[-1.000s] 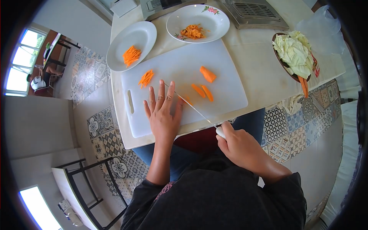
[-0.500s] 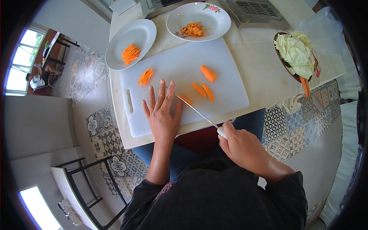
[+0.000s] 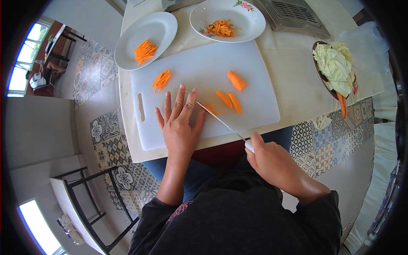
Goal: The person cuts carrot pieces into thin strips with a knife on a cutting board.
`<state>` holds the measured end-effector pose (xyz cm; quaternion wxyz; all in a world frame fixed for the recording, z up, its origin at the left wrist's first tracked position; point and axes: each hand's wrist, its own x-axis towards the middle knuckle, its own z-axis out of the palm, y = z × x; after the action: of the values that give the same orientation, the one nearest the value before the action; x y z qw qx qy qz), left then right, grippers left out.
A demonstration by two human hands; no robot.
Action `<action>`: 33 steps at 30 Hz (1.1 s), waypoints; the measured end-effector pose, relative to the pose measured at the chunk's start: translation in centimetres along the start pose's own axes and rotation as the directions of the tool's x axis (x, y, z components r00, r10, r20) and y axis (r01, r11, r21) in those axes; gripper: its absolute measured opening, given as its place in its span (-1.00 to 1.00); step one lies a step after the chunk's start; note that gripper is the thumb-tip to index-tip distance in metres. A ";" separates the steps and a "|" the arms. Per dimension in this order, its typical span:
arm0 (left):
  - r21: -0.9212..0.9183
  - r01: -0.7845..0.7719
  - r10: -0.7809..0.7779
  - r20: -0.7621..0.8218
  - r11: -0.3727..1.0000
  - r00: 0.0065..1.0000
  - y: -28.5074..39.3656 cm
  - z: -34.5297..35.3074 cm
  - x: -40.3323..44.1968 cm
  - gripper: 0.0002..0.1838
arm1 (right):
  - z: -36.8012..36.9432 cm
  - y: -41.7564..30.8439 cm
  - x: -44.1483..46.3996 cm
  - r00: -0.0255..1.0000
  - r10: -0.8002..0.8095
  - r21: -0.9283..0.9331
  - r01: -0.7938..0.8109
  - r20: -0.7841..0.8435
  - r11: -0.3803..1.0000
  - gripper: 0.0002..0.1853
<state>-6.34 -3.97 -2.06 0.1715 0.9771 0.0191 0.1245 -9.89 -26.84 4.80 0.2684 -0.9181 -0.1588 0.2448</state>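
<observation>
My right hand (image 3: 274, 159) is wrapped round the white handle of a kitchen knife (image 3: 223, 122). The blade points up and left across the white cutting board (image 3: 204, 63), its tip end passing beneath the fingers of my left hand (image 3: 180, 119). That hand lies with fingers spread over the blade; contact with it cannot be made out. Beside the blade sits a partly hidden carrot piece (image 3: 209, 109). To its right lie two carrot slices (image 3: 224, 99) and a thicker carrot chunk (image 3: 236, 80). A bundle of carrot strips (image 3: 161, 80) rests at the board's upper left.
Behind the board are an oval white plate (image 3: 163, 27) with carrot strips and a flowered plate (image 3: 250, 25) with shredded carrot. A metal stove (image 3: 293, 17) stands at the back. On the right, a brown dish (image 3: 318, 70) holds cabbage (image 3: 333, 63); carrots (image 3: 342, 104) jut past the table edge.
The view has shifted slightly. Both hands keep nearly the same places on the board and knife, and the carrot pieces lie as before.
</observation>
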 end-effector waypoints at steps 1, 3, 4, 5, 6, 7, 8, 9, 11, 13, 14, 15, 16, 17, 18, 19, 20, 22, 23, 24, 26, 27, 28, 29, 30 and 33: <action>-0.001 -0.004 0.004 -0.005 1.000 1.000 0.0 0.0 0.0 -0.40 | 0.1 0.1 0.1 1.000 0.001 0.021 -0.001 -0.001 1.000 -0.73; 0.006 -0.008 0.008 -0.018 1.000 1.000 0.3 0.0 0.0 -0.38 | 0.3 0.5 0.3 1.000 0.003 0.055 -0.003 -0.004 0.998 -0.71; 0.015 -0.005 0.006 -0.025 1.000 1.000 0.4 0.0 0.0 -0.36 | 0.4 0.9 0.4 1.000 -0.009 0.105 0.009 -0.003 0.994 -0.70; 0.021 0.001 0.000 -0.035 1.000 0.999 0.5 0.1 -0.1 -0.34 | 0.5 1.4 0.7 1.000 -0.023 0.150 0.023 -0.001 0.988 -0.69; 0.004 0.017 -0.017 -0.051 1.000 0.999 0.5 0.2 -0.1 -0.31 | 0.4 1.8 0.9 0.999 -0.038 0.191 0.037 0.004 0.981 -0.68; -0.014 0.034 -0.035 -0.069 0.999 0.997 0.4 0.3 -0.1 -0.28 | 0.1 2.1 1.1 0.998 -0.012 0.260 -0.002 0.054 0.966 -0.68; -0.031 0.052 -0.054 -0.087 0.998 0.995 0.4 0.4 -0.1 -0.25 | -0.2 2.2 1.4 0.994 0.010 0.326 -0.044 0.105 0.944 -0.69; -0.022 0.051 -0.053 -0.081 0.998 0.995 0.4 0.3 -0.1 -0.23 | -0.5 2.3 1.7 0.987 0.031 0.388 -0.091 0.158 0.917 -0.69; 0.000 0.051 -0.050 -0.065 0.999 0.997 0.4 0.1 -0.1 -0.19 | -0.5 2.3 1.4 0.977 0.104 0.437 -0.176 0.184 0.882 -0.69; -0.008 0.049 -0.049 -0.077 0.999 0.996 0.4 0.1 -0.2 -0.19 | -0.3 1.8 0.7 0.986 0.134 0.413 -0.165 0.104 0.896 -0.69; -0.009 0.043 -0.044 -0.081 0.999 0.996 0.4 0.1 -0.2 -0.19 | -0.2 1.6 0.2 0.993 0.121 0.358 -0.115 0.008 0.927 -0.68; -0.022 0.041 -0.043 -0.090 0.999 0.995 0.3 0.0 -0.4 -0.20 | -0.1 1.3 -0.3 0.991 0.102 0.300 -0.070 -0.090 0.951 -0.67; -0.037 0.034 -0.037 -0.099 0.999 0.994 0.2 0.1 -0.4 -0.20 | 0.1 1.4 -0.5 0.985 0.106 0.283 -0.064 -0.138 0.957 -0.68; -0.054 0.024 -0.029 -0.107 0.998 0.994 0.2 0.1 -0.5 -0.21 | 0.4 1.6 -0.7 0.976 0.112 0.265 -0.060 -0.187 0.962 -0.68; -0.099 -0.006 -0.007 -0.130 0.995 0.991 0.1 0.1 -0.5 -0.23 | 0.5 1.8 -0.9 0.964 0.120 0.249 -0.059 -0.237 0.967 -0.69; -0.143 -0.039 0.017 -0.153 0.989 0.988 -0.1 0.1 -0.6 -0.26 | 0.6 1.9 -1.0 0.958 0.098 0.212 -0.040 -0.271 0.976 -0.69; -0.186 -0.073 0.039 -0.178 0.980 0.983 -0.2 0.1 -0.7 -0.29 | 0.7 2.0 -1.2 0.950 0.074 0.174 -0.022 -0.303 0.985 -0.69; -0.273 -0.150 0.085 -0.236 0.950 0.968 -0.5 0.0 -0.8 -0.40 | 0.9 2.3 -1.3 0.924 0.024 0.104 0.017 -0.381 0.994 -0.69; -0.311 -0.189 0.106 -0.266 0.931 0.958 -0.6 -0.1 -0.8 -0.46 | 1.2 2.4 -1.3 0.906 -0.002 0.074 0.037 -0.424 0.997 -0.69; -0.304 -0.223 0.143 -0.266 0.926 0.953 -0.4 -0.3 -0.9 -0.50 | 1.3 2.5 -1.2 0.884 -0.029 0.044 0.057 -0.466 0.997 -0.69; -0.290 -0.291 0.217 -0.262 0.912 0.940 0.0 -0.7 -1.1 -0.59 | 1.5 2.6 -1.1 0.874 -0.056 0.018 0.074 -0.484 0.997 -0.68; -0.265 -0.304 0.242 -0.244 0.915 0.939 0.2 -0.8 -1.2 -0.59 | 1.6 2.6 -1.1 0.869 -0.068 0.005 0.080 -0.490 0.997 -0.67; -0.241 -0.317 0.266 -0.224 0.917 0.938 0.6 -0.8 -1.2 -0.60 | 1.7 2.6 -1.1 0.868 -0.065 0.001 0.075 -0.493 0.997 -0.68; -0.217 -0.331 0.289 -0.204 0.918 0.935 0.8 -0.8 -1.2 -0.60 | 1.8 2.4 -1.0 0.866 -0.064 -0.003 0.071 -0.496 0.997 -0.69; -0.193 -0.320 0.286 -0.186 0.927 0.940 1.0 -0.7 -1.1 -0.61 | 1.9 2.4 -0.9 0.864 -0.063 -0.008 0.068 -0.500 0.998 -0.69; -0.144 -0.288 0.271 -0.127 0.947 0.954 1.4 -0.5 -0.7 -0.63 | 2.0 2.6 -1.0 0.864 -0.082 -0.025 0.080 -0.497 0.996 -0.70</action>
<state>-7.20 -5.21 -1.30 0.2292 0.9449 -0.1207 0.2004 -11.37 -28.52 2.19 0.3087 -0.9431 -0.1230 -0.0115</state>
